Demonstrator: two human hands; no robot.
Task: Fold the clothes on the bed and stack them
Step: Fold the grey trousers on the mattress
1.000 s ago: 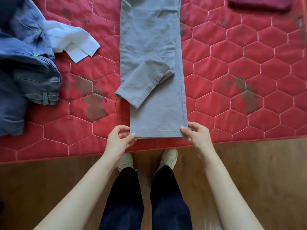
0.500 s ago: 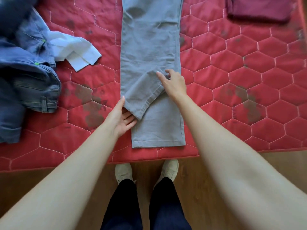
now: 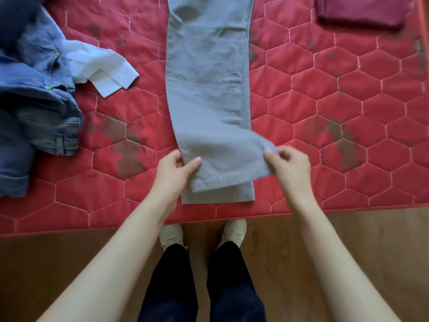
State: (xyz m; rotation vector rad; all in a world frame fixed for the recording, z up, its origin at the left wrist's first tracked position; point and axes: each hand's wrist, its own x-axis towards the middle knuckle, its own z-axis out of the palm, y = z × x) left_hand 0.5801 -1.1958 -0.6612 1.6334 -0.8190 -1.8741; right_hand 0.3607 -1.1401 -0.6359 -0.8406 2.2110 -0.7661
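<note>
Grey trousers (image 3: 209, 89) laid lengthwise down the middle of the red quilted mattress (image 3: 348, 126), hems at its near edge. Upper leg's hem askew over the lower one. Left hand (image 3: 173, 173) at the left hem corner, thumb on top and fingers beneath, pinching the cloth. Right hand (image 3: 289, 165) at the right corner, fingertips curled and pinching the lifted edge. Left of the trousers: heaped blue jeans (image 3: 34, 112) and a white garment (image 3: 102, 68). Far right of them: folded maroon garment (image 3: 362, 10).
</note>
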